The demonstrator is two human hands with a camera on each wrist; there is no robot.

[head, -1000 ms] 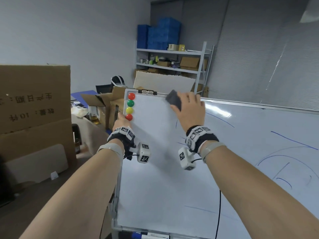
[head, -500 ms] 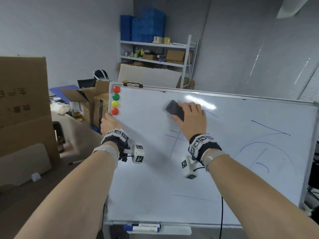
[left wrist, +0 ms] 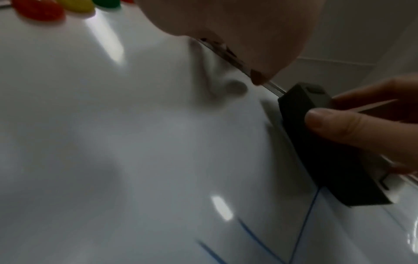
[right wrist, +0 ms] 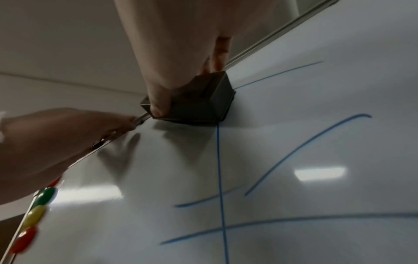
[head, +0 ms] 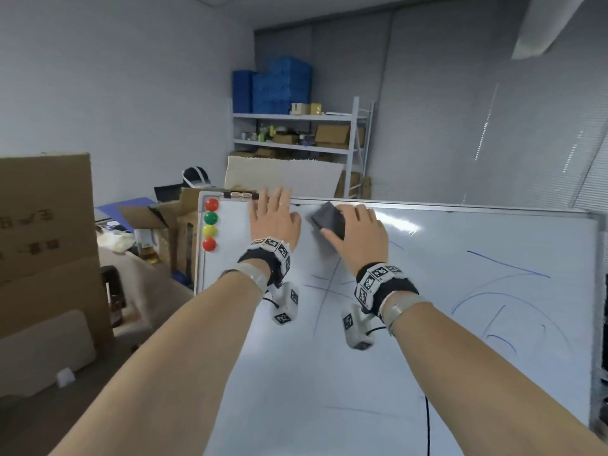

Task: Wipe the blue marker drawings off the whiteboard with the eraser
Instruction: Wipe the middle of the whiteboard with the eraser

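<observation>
My right hand (head: 357, 233) grips a dark grey eraser (head: 329, 221) and presses it flat on the whiteboard (head: 329, 373) near its top edge. The eraser (right wrist: 196, 105) sits at the upper end of a vertical blue line (right wrist: 220, 178), thumb on its side. Crossing blue strokes (head: 325, 284) lie below it, and blue arcs and lines (head: 503, 301) fill the board's right part. My left hand (head: 274, 215) lies flat on the board at its top edge, fingers straight, just left of the eraser (left wrist: 325, 142).
Red, green, yellow and red magnets (head: 210, 225) line the board's upper left corner, beside a clip (head: 240, 194) on the top frame. Cardboard boxes (head: 46, 232) stand at the left. A metal shelf (head: 296, 133) with blue crates stands behind the board.
My left hand left the board's left edge and now lies flat at the top edge. My right hand carried the eraser up to the top of the board.
</observation>
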